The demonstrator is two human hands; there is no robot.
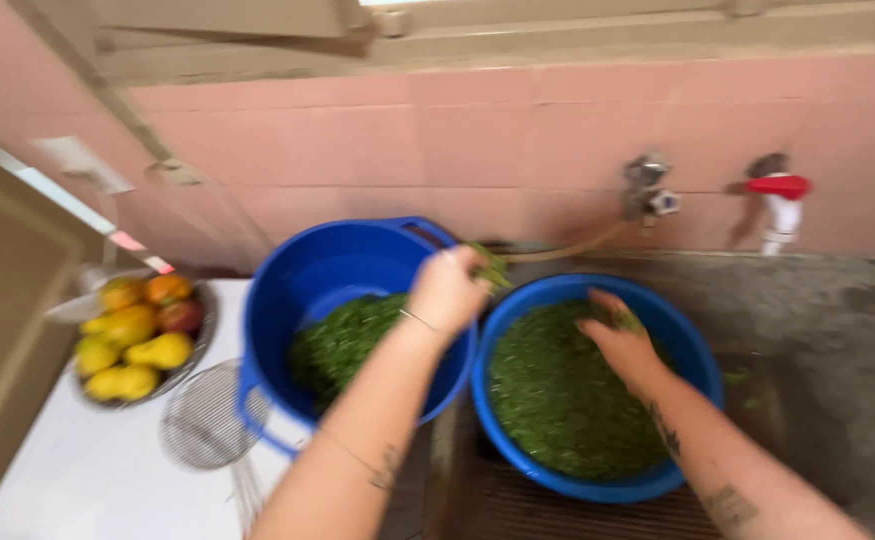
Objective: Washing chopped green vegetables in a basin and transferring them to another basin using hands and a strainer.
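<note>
Pinched in the left hand [448, 290] is a small clump of chopped greens [493, 266], fingers closed on it, held over the gap between the blue bucket [278, 300] and the blue basin [693, 340]. Right hand [620, 335] lies spread and flat on the greens in the basin [558, 400], gripping nothing as far as I can see. Bucket also has a pile of the same stuff. It's dark green, finely shredded and looks wet. Left of the bucket sits a bowl of yellow and orange fruit [133, 340] beside a wire strainer [203, 415]. Red-handled tap [780, 195] on the pink tiles.
</note>
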